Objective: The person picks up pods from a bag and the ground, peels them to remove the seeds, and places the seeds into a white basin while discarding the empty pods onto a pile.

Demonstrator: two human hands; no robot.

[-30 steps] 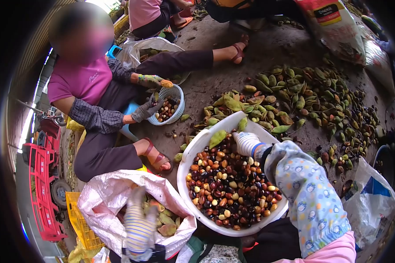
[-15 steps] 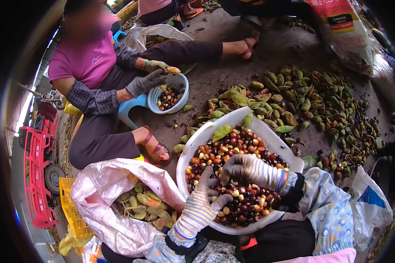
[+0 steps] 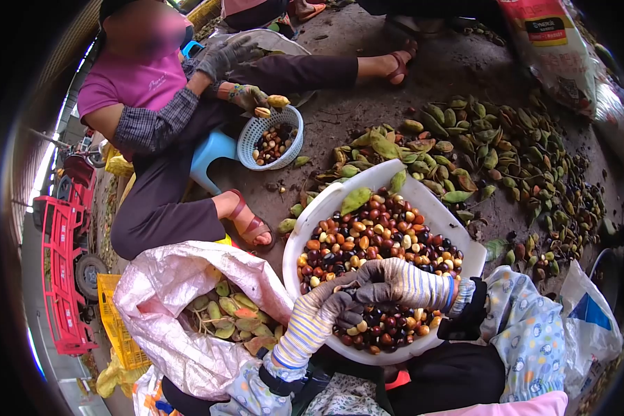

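My left hand (image 3: 319,312) and my right hand (image 3: 395,284), both in striped gloves with dark fingers, meet over the front of a white basin (image 3: 295,249). Their fingertips are pressed together at the thumbs and forefingers. Whatever lies between them is too small or hidden to make out. Brown, dark red and cream nuts (image 3: 378,232) fill the basin below, and a green pod (image 3: 356,200) rests on them near the back rim.
A pink-white sack (image 3: 166,291) of green pods stands left of the basin. Loose pods (image 3: 492,152) lie heaped behind it. Across, a seated co-worker (image 3: 142,90) holds pods over a blue-white basket (image 3: 295,142). A yellow crate (image 3: 114,333) is at the left.
My hands have come together, the left one closing from spread fingers. The co-worker's dark-gloved hand has lifted away from the other hand. The view has shifted slightly.
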